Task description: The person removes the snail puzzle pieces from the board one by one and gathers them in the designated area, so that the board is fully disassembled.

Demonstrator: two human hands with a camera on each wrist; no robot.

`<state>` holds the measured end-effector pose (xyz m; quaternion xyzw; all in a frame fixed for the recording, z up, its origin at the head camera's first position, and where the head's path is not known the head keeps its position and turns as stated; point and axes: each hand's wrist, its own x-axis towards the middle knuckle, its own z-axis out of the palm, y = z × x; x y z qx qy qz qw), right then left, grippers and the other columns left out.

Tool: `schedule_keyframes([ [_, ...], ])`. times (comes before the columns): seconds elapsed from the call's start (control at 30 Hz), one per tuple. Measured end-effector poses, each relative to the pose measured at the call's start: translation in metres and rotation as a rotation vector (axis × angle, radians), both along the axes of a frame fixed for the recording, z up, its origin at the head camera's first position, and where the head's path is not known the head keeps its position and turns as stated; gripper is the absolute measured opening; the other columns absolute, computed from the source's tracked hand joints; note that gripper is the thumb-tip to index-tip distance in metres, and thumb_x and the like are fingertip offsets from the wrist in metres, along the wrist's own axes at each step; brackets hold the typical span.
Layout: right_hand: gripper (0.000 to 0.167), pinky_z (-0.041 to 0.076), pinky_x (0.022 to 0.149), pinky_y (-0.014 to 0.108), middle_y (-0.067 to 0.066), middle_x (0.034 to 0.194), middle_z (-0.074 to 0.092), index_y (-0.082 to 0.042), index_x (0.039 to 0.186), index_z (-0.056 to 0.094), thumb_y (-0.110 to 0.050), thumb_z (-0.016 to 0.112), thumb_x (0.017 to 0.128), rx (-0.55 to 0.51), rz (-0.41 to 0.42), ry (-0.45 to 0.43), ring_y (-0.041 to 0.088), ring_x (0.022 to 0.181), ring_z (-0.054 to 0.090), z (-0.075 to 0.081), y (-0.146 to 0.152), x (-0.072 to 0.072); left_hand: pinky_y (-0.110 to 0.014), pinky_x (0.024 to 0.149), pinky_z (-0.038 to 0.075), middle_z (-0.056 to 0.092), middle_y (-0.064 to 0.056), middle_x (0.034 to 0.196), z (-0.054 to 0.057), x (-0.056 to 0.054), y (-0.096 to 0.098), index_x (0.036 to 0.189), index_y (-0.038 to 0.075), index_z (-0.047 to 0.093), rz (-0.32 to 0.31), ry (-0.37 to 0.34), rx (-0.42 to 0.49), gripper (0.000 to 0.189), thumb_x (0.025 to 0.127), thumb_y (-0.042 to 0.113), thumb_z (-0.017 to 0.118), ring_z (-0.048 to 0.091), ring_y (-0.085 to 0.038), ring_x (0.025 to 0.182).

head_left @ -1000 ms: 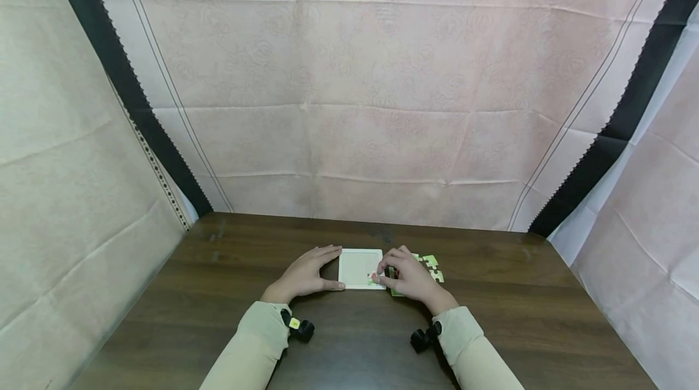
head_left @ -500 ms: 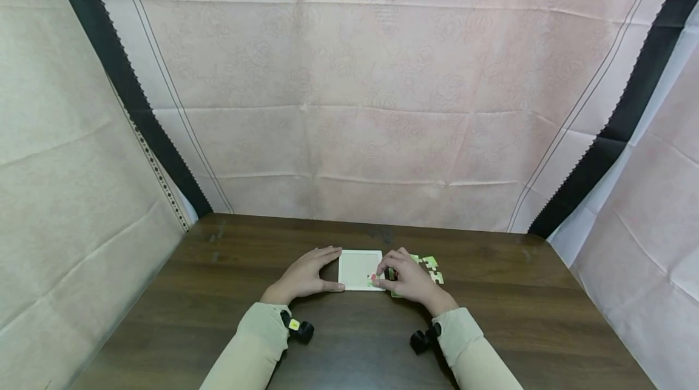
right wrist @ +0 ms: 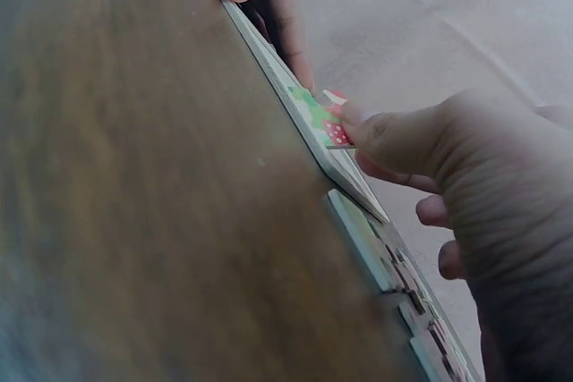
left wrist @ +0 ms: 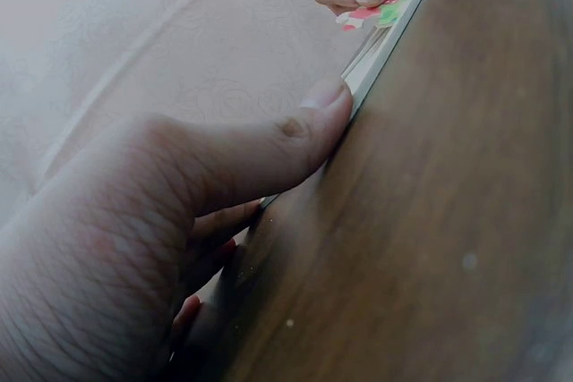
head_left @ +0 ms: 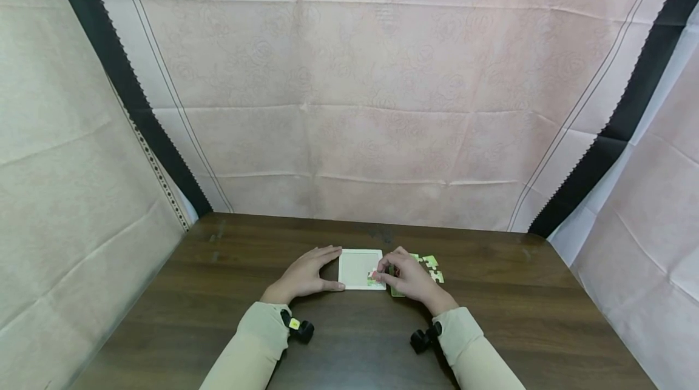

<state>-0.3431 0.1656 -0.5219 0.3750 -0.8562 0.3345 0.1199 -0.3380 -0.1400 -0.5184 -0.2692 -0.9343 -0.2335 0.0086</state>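
Observation:
A small white puzzle tray (head_left: 357, 264) lies flat on the table. Its left side is steadied by my left hand (head_left: 306, 276), thumb at the near corner and outstretched fingers towards the far corner. My right hand (head_left: 409, 279) is over the tray's right edge and pinches a jigsaw piece (right wrist: 327, 121) between thumb and fingers. Green, red and white are printed on the piece, which appears tilted above the tray's near right corner. In the left wrist view, the left thumb (left wrist: 324, 105) touches the tray's rim. The right hand partly covers the piece in the head view.
Several loose green jigsaw pieces (head_left: 431, 262) lie on the brown wooden table (head_left: 349, 341) just right of the tray, partly behind the right hand. Pale cloth walls (head_left: 355, 105) surround the table's back and sides.
The right fingers shift slightly and tilt the jigsaw piece a little at the tray's near right corner. The left hand and the tray stay in place.

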Motion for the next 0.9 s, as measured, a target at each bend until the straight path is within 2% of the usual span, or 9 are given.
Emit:
schedule_keyframes([
  [0.23,0.008,0.049,0.06,0.025,-0.015,0.086,0.061,-0.025,0.094,0.069,-0.023,0.076,0.092,-0.045,0.023,-0.028,0.009,0.07,0.052,0.0004,0.0,0.0022,-0.049,0.12,0.023,0.037,-0.001,0.16,-0.0002,-0.0006,-0.0003,0.155,0.021,0.042,-0.001,0.002,0.001,0.094,0.08,0.07,0.07,0.03,-0.028,0.148],
  [0.37,0.01,0.05,0.059,0.025,-0.014,0.087,0.063,-0.025,0.095,0.068,-0.022,0.077,0.091,-0.083,0.018,-0.055,0.005,0.073,0.057,-0.0005,-0.0001,0.003,-0.049,0.12,0.023,0.037,0.001,0.16,-0.0009,-0.0011,-0.0007,0.156,0.022,0.042,0.003,0.005,-0.003,0.094,0.08,0.071,0.07,0.03,-0.027,0.148],
  [0.8,0.007,0.049,0.057,0.026,-0.012,0.086,0.068,-0.021,0.096,0.071,-0.02,0.076,0.092,-0.135,0.033,-0.088,0.007,0.073,0.062,0.0033,-0.001,0.0069,-0.048,0.12,0.023,0.036,0.001,0.16,-0.001,-0.0014,-0.0004,0.156,0.023,0.042,0.008,-0.001,-0.007,0.095,0.079,0.073,0.069,0.03,-0.027,0.149],
  [0.9,0.007,0.049,0.057,0.025,-0.012,0.087,0.068,-0.021,0.096,0.072,-0.019,0.077,0.091,-0.154,0.038,-0.071,0.006,0.074,0.063,0.0032,-0.0009,0.006,-0.048,0.12,0.023,0.036,0.001,0.16,-0.0003,-0.0012,-0.0004,0.156,0.023,0.042,0.006,0.001,-0.008,0.096,0.079,0.074,0.068,0.03,-0.026,0.149],
])
